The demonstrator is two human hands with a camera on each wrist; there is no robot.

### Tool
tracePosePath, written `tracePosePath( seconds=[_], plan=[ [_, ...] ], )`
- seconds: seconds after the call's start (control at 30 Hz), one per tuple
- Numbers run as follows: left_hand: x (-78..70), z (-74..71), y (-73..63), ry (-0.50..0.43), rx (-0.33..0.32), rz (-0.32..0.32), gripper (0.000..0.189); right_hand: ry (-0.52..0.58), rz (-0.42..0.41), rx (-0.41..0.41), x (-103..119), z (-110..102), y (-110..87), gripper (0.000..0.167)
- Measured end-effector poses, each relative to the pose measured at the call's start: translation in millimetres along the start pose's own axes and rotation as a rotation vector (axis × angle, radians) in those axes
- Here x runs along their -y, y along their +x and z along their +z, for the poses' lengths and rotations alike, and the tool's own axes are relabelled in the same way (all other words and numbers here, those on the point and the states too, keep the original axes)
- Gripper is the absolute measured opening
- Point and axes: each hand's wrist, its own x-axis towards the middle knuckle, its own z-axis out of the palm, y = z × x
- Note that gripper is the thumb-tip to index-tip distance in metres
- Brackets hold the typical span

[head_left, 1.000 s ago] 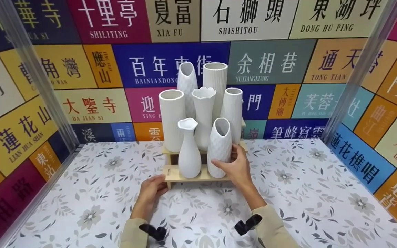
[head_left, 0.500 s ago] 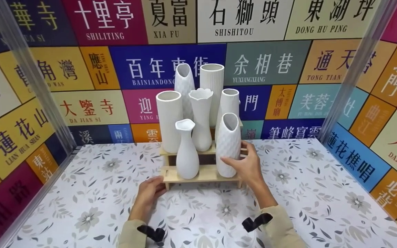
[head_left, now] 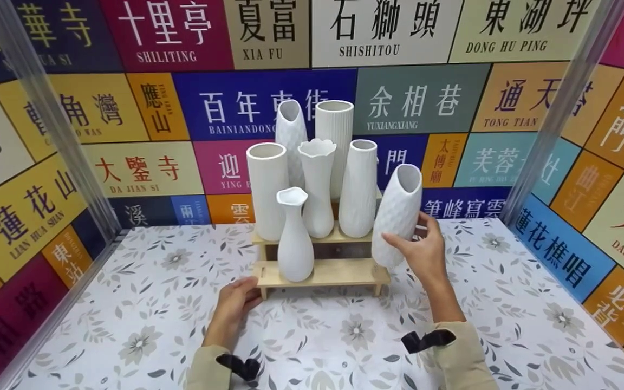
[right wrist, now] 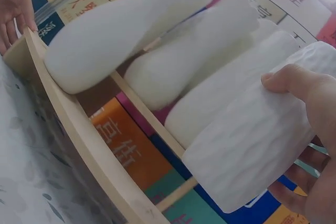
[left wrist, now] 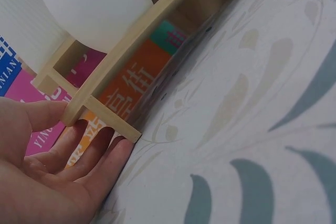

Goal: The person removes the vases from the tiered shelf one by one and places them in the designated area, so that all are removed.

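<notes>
My right hand (head_left: 423, 249) grips a white vase (right wrist: 252, 140) with a dimpled surface and a slanted mouth. It hangs tilted in the air past the right end of the wooden tiered stand (head_left: 339, 272), off the shelf. At the stand's front left corner, my left hand (left wrist: 68, 166) holds the end of the lowest tier, thumb on the board's end and fingers by the leg. A white narrow-necked vase (head_left: 295, 244) stands upright on that tier's left half. Behind it, the middle tier bears a ribbed cylinder vase (head_left: 267, 189), a scalloped-rim vase (head_left: 317, 189) and a slim tapered vase (head_left: 358, 189).
On the top tier stand another slant-mouthed vase (head_left: 290, 130) and a tall ribbed vase (head_left: 335, 135). The stand rests on a table with a floral cover (head_left: 182, 303). Panels with printed place names (head_left: 420, 97) form walls behind and at both sides, with clear corner posts.
My right hand has lifted the dimpled vase off the lowest tier and carried it right and up, tilting it. My left hand stays at the stand's corner.
</notes>
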Motion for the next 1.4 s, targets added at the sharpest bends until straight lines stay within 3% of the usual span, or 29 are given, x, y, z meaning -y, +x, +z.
tracePosePath(
  seconds=[0.37, 0.63, 0.87, 1.07, 1.4],
  plan=[
    [-0.5, -1.4, -0.5, 0.031, -0.006, -0.005, 0.04, -0.071, 0.072, -0.051, -25, -11, 8.8, 0.089],
    [-3.4, -1.7, 1.8, 0.002, -0.022, -0.033, 0.04, -0.07, 0.143, -0.064, -39, -17, 13.2, 0.09],
    [-3.7, -1.4, 3.2, 0.021, -0.016, -0.017, 0.042, -0.129, 0.17, -0.082, -63, -27, 17.2, 0.09],
    [1.4, -1.7, 2.9, 0.012, -0.003, -0.01, 0.039, -0.223, 0.222, -0.083, -81, -47, 22.9, 0.097],
    [3.3, -2.9, 3.3, 0.017, -0.009, -0.02, 0.039, -0.273, 0.246, -0.081, -97, -85, 41.4, 0.098]
  ],
)
